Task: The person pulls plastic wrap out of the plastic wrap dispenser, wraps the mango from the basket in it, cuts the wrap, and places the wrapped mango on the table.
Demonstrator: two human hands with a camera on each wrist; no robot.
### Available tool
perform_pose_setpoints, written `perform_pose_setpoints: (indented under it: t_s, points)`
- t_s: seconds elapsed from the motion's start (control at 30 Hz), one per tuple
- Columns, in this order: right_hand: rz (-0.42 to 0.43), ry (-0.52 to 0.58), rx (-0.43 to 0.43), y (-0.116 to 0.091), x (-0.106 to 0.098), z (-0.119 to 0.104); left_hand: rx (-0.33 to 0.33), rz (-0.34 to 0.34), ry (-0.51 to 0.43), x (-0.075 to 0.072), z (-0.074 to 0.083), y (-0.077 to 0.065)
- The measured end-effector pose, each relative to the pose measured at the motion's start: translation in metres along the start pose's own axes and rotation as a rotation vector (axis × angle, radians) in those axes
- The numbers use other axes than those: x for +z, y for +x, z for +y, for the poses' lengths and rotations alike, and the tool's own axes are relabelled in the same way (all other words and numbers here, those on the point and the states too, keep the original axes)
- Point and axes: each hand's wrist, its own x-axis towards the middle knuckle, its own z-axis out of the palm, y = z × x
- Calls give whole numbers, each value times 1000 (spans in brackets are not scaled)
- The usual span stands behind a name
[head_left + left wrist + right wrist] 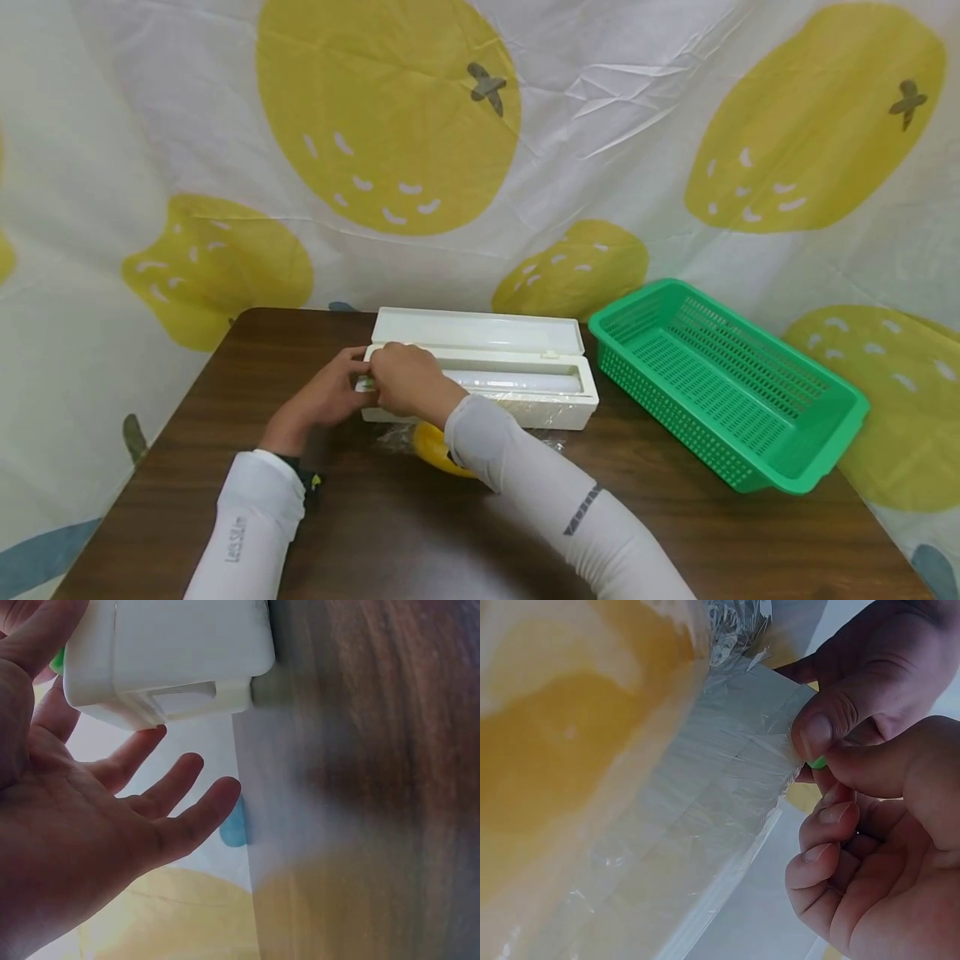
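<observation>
A white cling film dispenser (pixel 573 414) lies across the table with its lid (pixel 480 329) tipped back and a film roll (pixel 517 382) inside. My left hand (pixel 333 398) holds its left front corner between thumb and index finger, the other fingers spread off the end. Against that thumb, my right hand (pixel 411 382) pinches a small green slider (pixel 817 762) at the corner. Clear cling film (pixel 705 780) stretches down the dispenser's front. A yellow, curved thing (pixel 435 450) lies before it, wrapped in film and partly hidden by my right forearm.
A green perforated plastic basket (pixel 720 400) stands to the right of the dispenser, close to its end. The brown wooden table (pixel 375 533) reaches back to a white cloth (pixel 585 150) printed with yellow fruit.
</observation>
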Motion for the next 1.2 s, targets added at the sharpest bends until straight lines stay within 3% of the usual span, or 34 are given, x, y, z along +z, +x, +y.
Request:
perform_pose_setpoints:
  t_s: [0.43, 0.9, 1.2]
  points:
    - [-49, -3, 0, 0, 1, 2, 4, -4, 1, 0, -1, -1]
    - [-74, -45, -19, 1, 1, 4, -57, -25, -39, 1, -1, -2]
    - [-89, -71, -30, -1, -4, 7, -43, -11, -33, 0, -2, -1]
